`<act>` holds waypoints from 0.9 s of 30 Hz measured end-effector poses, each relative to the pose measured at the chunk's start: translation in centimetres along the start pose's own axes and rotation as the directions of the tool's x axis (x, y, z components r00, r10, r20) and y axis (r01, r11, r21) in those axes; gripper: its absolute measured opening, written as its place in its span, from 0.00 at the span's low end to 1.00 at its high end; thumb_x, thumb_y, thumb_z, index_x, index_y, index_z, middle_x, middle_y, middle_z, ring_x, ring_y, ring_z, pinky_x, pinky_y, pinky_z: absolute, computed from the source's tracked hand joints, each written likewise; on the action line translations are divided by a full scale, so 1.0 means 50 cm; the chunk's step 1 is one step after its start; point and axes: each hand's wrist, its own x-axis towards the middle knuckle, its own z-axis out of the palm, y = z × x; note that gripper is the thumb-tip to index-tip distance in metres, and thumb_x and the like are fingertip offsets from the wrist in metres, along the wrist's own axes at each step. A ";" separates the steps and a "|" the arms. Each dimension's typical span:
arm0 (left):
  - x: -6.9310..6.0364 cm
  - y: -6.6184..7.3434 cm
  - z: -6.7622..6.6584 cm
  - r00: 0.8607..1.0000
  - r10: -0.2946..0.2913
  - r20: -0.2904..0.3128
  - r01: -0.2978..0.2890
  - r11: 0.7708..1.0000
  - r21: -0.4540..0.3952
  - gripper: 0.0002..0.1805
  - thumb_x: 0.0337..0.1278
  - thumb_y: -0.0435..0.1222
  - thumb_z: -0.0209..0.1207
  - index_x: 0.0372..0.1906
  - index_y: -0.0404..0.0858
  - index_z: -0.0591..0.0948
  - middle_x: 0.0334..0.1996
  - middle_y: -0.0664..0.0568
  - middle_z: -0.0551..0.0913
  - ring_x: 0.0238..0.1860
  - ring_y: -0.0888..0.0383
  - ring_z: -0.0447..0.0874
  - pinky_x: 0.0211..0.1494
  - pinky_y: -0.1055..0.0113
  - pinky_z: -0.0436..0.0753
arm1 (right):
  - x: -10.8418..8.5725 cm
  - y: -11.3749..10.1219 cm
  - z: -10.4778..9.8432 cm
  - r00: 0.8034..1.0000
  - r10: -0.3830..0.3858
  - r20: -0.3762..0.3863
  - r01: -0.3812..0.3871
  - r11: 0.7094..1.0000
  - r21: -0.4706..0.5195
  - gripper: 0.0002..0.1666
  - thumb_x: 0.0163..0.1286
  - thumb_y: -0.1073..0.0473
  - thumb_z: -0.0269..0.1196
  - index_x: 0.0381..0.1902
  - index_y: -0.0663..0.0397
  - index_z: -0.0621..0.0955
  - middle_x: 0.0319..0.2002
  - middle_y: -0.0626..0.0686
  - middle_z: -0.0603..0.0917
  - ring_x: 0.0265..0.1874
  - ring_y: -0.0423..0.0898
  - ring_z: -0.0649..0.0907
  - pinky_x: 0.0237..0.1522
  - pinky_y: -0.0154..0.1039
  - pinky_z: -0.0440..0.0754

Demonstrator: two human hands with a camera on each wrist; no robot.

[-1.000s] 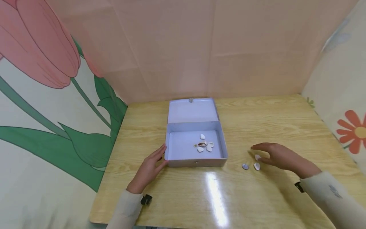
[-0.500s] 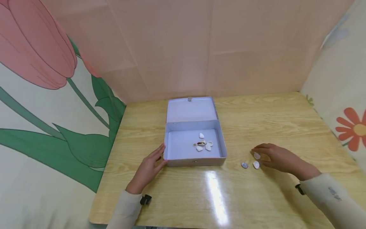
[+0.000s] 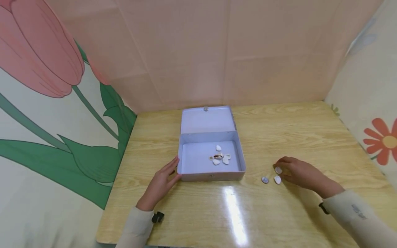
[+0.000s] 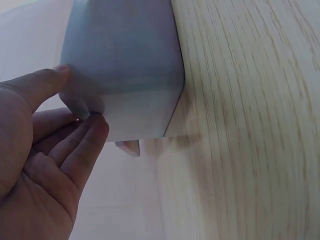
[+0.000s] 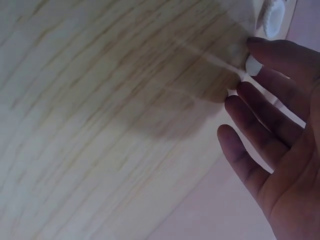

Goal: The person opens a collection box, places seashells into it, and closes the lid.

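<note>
The lidded metal box (image 3: pixel 212 176) stands with its lid raised. My left hand (image 3: pixel 158 187) holds its front left corner, thumb at the front and fingers along the side; the left wrist view shows this hand (image 4: pixel 55 145) at the corner of the box (image 4: pixel 130 55). On the table to the right, my right hand (image 3: pixel 302 174) has thumb and forefinger at opposite edges of a pale shell (image 3: pixel 278 170). In the right wrist view the thumb of this hand (image 5: pixel 285 130) partly covers a shell (image 5: pixel 253 66).
Inside the box lie several white shells (image 3: pixel 216 162) and a brown-marked one (image 3: pixel 218 156). A bluish shell (image 3: pixel 265 179) and a white shell (image 3: pixel 277 179) rest on the wooden table (image 3: pixel 186 213) beside my right hand. A pink-draped wall (image 3: pixel 192 51) rises behind.
The fingers of my right hand have lowered and closed in around the shell, which lies where it was. My left hand has stayed at the corner of the box.
</note>
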 end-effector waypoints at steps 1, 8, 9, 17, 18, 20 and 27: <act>0.000 -0.001 0.000 1.000 -0.001 0.000 0.001 1.000 -0.001 0.34 0.63 0.41 0.62 0.72 0.39 0.65 0.73 0.51 0.61 0.70 0.56 0.63 0.60 0.66 0.77 | 0.000 0.000 0.002 1.000 -0.004 -0.007 0.004 1.000 -0.002 0.22 0.52 0.62 0.76 0.46 0.54 0.85 0.45 0.49 0.82 0.40 0.46 0.83 0.35 0.44 0.85; -0.004 -0.002 0.001 1.000 -0.013 0.004 0.013 1.000 0.005 0.35 0.63 0.40 0.62 0.73 0.40 0.65 0.74 0.54 0.60 0.70 0.57 0.62 0.60 0.66 0.77 | 0.000 0.003 0.015 0.999 -0.017 -0.039 0.017 1.000 -0.010 0.19 0.52 0.63 0.76 0.43 0.51 0.85 0.42 0.47 0.82 0.38 0.44 0.83 0.34 0.43 0.85; -0.004 -0.003 0.001 1.000 -0.011 0.004 0.011 1.000 0.008 0.35 0.63 0.41 0.62 0.73 0.41 0.64 0.74 0.54 0.60 0.70 0.57 0.62 0.60 0.65 0.77 | 0.000 0.003 0.015 0.999 -0.018 -0.045 0.018 1.000 -0.011 0.19 0.52 0.63 0.76 0.43 0.51 0.85 0.42 0.47 0.82 0.38 0.44 0.83 0.34 0.43 0.85; -0.002 -0.002 -0.001 0.999 -0.038 0.021 0.038 0.999 -0.023 0.35 0.64 0.42 0.61 0.74 0.47 0.62 0.74 0.59 0.58 0.70 0.60 0.61 0.61 0.68 0.76 | 0.005 -0.002 0.007 1.000 -0.009 -0.025 0.008 1.000 -0.017 0.19 0.53 0.63 0.75 0.43 0.51 0.85 0.42 0.47 0.82 0.37 0.44 0.83 0.33 0.41 0.85; -0.002 -0.002 -0.001 0.999 -0.040 0.023 0.041 0.999 -0.025 0.35 0.65 0.42 0.61 0.74 0.47 0.62 0.74 0.59 0.58 0.70 0.61 0.60 0.61 0.68 0.76 | 0.005 -0.003 0.005 1.000 -0.006 -0.019 0.006 1.000 -0.017 0.19 0.53 0.63 0.75 0.44 0.51 0.84 0.42 0.47 0.82 0.37 0.44 0.83 0.33 0.41 0.85; -0.001 -0.003 -0.001 0.999 -0.035 0.024 0.035 0.999 -0.023 0.35 0.65 0.42 0.61 0.73 0.46 0.62 0.74 0.57 0.58 0.70 0.60 0.61 0.61 0.68 0.76 | 0.007 -0.005 0.004 1.000 -0.001 -0.012 0.001 1.000 -0.016 0.19 0.53 0.63 0.75 0.44 0.51 0.84 0.42 0.47 0.82 0.37 0.44 0.83 0.33 0.40 0.85; 0.003 -0.004 0.000 0.999 -0.032 0.020 0.033 0.999 -0.020 0.35 0.65 0.43 0.61 0.74 0.47 0.62 0.74 0.57 0.58 0.70 0.61 0.60 0.61 0.68 0.76 | 0.012 -0.004 -0.001 1.000 0.007 -0.009 -0.007 1.000 -0.021 0.18 0.54 0.63 0.75 0.43 0.50 0.84 0.41 0.46 0.82 0.36 0.43 0.83 0.32 0.39 0.85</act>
